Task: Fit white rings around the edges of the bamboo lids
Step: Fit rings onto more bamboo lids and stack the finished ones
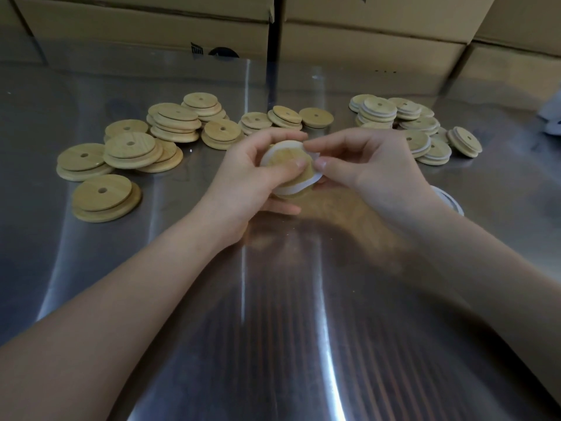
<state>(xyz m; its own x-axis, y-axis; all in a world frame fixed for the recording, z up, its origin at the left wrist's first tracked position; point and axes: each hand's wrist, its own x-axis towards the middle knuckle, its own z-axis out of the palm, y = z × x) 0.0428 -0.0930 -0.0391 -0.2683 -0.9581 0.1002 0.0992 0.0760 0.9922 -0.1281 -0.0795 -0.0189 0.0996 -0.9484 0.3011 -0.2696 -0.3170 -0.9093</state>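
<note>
Left hand (243, 174) grips bamboo lid (287, 161) above steel desk (273, 299) — right hand (364, 168) pinches white ring (317, 176) at lid's edge — partly seated.

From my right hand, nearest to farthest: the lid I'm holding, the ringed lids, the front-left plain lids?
1. Held lid, its ring pinched by the right hand.
2. Ringed lids, just behind, rightward.
3. Front-left lids, far left.
</note>
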